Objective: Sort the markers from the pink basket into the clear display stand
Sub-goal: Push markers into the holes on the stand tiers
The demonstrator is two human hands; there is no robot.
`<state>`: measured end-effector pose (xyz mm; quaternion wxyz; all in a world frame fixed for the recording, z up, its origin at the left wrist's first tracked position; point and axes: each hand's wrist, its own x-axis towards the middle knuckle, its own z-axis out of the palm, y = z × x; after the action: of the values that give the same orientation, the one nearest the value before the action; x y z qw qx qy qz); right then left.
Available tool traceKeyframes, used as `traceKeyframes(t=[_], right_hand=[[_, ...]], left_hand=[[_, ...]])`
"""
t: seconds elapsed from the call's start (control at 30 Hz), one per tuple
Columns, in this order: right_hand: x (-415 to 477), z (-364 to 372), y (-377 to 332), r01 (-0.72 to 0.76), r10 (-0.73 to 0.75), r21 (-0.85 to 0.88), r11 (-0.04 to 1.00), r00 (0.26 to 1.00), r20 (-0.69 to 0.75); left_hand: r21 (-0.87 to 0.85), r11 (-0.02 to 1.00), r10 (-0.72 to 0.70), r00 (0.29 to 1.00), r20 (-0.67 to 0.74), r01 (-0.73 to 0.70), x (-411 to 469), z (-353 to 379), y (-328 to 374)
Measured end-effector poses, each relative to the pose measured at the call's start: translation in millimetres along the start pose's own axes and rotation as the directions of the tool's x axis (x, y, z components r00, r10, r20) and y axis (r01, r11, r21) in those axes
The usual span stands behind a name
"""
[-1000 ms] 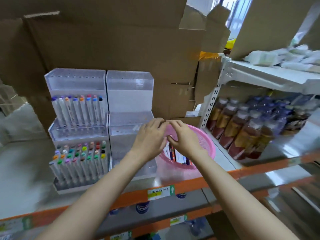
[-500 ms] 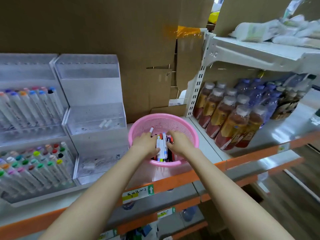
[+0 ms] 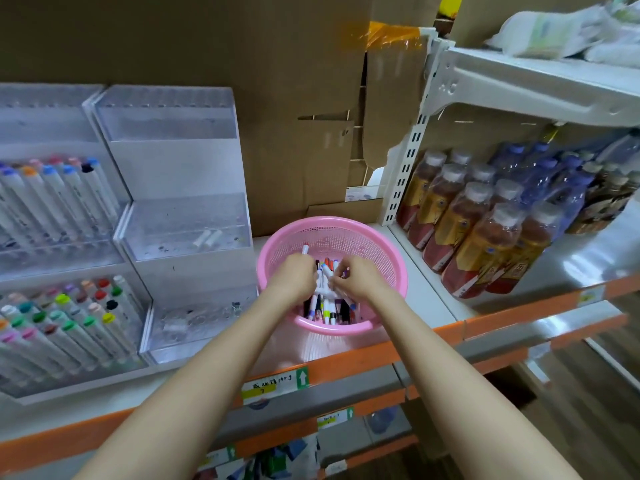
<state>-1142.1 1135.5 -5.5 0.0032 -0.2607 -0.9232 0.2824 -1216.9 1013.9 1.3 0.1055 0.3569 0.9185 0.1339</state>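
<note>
The pink basket [image 3: 375,237] under my hands is perforated plastic, faintly glossy. At left the display stand [image 3: 180,161] is clear, smooth acrylic, slightly scuffed. Matt brown cardboard [image 3: 207,46] fills the top. At right, glossy plastic bottles [image 3: 485,251] stand on a painted metal shelf [image 3: 433,299].

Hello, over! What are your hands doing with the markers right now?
Left hand and right hand in pink basket, gathering markers. Clear display stand empty. Nothing blocking.
</note>
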Motion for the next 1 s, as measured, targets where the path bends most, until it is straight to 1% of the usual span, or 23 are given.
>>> traceKeyframes(t=[0.07, 0.17, 0.27, 0.4, 0.47, 0.53, 0.6, 0.63, 0.73, 0.8, 0.9, 1.0], right_hand=[[-1, 0, 0, -0.027, 0.027, 0.025, 0.999, 1.0, -0.001], [-3, -1, 1, -0.057, 0.058, 0.037, 0.998, 0.998, -0.019], [-3, -1, 1, -0.066, 0.067, 0.042, 0.997, 0.998, -0.017], [-3, 0, 2, -0.082, 0.082, 0.11, 0.991, 0.997, 0.002], [-3, 0, 1, -0.081, 0.082, 0.115, 0.99, 0.997, -0.002], [-4, -1, 0, -0.078, 0.079, 0.106, 0.991, 0.997, -0.007], [-6, -2, 0, -0.076, 0.077, 0.092, 0.993, 0.997, -0.003], [-7, -2, 0, -0.075, 0.076, 0.085, 0.994, 0.997, -0.001], [-9, -3, 1, -0.067, 0.066, 0.084, 0.994, 0.998, 0.007], [-9, -2, 1, -0.063, 0.063, 0.079, 0.995, 0.998, 0.011], [-8, -2, 1, -0.063, 0.061, 0.072, 0.995, 0.998, 0.033], [-7, -5, 2, -0.078, 0.07, 0.078, 0.994, 0.992, 0.101]], left_hand=[[-0.097, 0.995, -0.023, 0.999, -0.037, 0.019, -2, -1, -2], [-0.165, 0.986, -0.042, 0.997, -0.07, 0.03, -4, -1, -1], [-0.182, 0.983, -0.031, 0.995, -0.097, 0.013, -4, 0, -1], [-0.154, 0.986, 0.054, 0.995, -0.083, -0.066, -7, 1, -2], [-0.152, 0.984, 0.079, 0.994, -0.075, -0.09, -9, 1, -2], [-0.165, 0.981, 0.078, 0.987, -0.14, -0.101, -10, -1, -1], [-0.121, 0.99, 0.044, 0.974, -0.223, -0.073, -13, -2, 0], [-0.074, 0.997, 0.018, 0.974, -0.224, -0.035, -14, -1, 1], [0.102, 0.993, -0.038, 0.99, -0.139, 0.053, -17, 3, 4], [0.086, 0.994, -0.054, 0.991, -0.123, 0.065, -17, 3, 6], [-0.027, 0.996, -0.093, 0.99, -0.107, 0.09, -15, 0, 5], [-0.085, 0.989, -0.131, 0.985, -0.112, 0.122, -15, 0, 4]])
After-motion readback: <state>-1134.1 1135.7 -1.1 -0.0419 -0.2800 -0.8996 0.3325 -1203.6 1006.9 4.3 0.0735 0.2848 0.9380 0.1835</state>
